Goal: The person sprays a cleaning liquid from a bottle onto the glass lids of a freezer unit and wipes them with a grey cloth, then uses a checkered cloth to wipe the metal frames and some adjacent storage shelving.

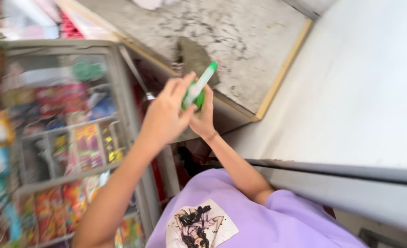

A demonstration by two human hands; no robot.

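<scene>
Grip: the left hand point(166, 115) is closed around the lower part of a slim white-and-green tube point(199, 86), with thumb and fingers wrapped about its barrel. The right hand point(203, 117) sits just behind and below, cupped on a round green object point(198, 100); motion blur prevents confirming whether it is fully clenched. The tube is held in the air, tilted, green cap uppermost, above the near edge of a grey stone counter point(240, 41).

Handling: the tube looks light, rigid and smooth plastic; best held at mid-barrel, clear of the cap.

Containers: a glass-fronted display cabinet point(65, 133) at the left holds shelves of colourful packets, too blurred to identify.
</scene>
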